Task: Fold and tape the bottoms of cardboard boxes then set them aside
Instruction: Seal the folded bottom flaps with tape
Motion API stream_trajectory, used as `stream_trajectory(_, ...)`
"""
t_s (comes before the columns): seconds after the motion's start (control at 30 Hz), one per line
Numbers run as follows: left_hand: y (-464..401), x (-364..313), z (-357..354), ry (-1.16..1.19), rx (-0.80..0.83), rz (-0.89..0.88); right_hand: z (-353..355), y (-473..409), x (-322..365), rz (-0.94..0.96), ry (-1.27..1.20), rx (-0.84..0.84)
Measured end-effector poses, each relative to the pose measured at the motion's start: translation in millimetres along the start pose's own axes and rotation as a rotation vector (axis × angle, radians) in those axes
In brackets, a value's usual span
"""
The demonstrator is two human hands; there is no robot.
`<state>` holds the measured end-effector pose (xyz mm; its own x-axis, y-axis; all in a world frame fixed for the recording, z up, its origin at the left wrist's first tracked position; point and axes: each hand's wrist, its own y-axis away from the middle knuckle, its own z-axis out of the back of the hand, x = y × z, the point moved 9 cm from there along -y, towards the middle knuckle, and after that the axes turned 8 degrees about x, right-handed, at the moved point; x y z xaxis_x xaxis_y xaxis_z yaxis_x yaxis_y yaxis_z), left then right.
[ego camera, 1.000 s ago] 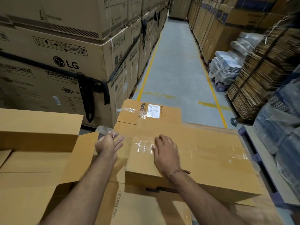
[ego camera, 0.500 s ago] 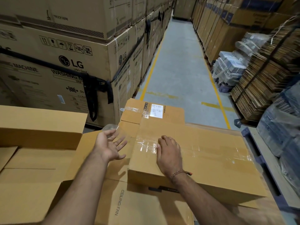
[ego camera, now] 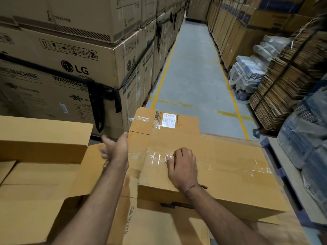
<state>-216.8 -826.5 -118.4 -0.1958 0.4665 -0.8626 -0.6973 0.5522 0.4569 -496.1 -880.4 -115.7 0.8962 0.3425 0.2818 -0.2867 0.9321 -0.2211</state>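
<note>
Right now the right hand is pressing down on the clear tape running across the top face of the cardboard box, fingers bent at the knuckles, tips on the tape and nothing held. That box is lying on a ceiling fan carton toward 6 o'clock. The left hand is hanging in the air just off the box's 9 o'clock edge, fingers spread and loose, grip empty. Off at 9 o'clock an opened box is sitting with its flaps up.

The tape looks wrinkled near the 9 o'clock end, so it is probably gripping poorly there; if that end is left unsmoothed, the seam could peel once the box is lifted aside. The box is also overhanging the carton and could tip under uneven pressing.
</note>
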Motion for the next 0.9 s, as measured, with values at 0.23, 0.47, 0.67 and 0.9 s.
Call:
stream_trajectory(0.23, 50.9, -21.3, -81.3, -0.739, 0.579, -0.529, 5.9, -3.6, 0.9, -0.042, -0.019, 0.000)
stream_trajectory(0.47, 90.6, -1.2, -111.2, -1.333, 0.650, -0.779, 20.4, 4.1, 7.5, -0.051, -0.041, 0.018)
stream_trajectory(0.67, 120.6, -29.9, -104.5, -1.434, 0.383, -1.015, 64.2, 16.5, -6.5, 0.042, 0.109, -0.029)
stream_trajectory(0.9, 179.4, -28.2, -63.0, -1.447, 0.037, -1.064, 147.9, 69.9, -54.1, -0.190, 0.059, -0.332)
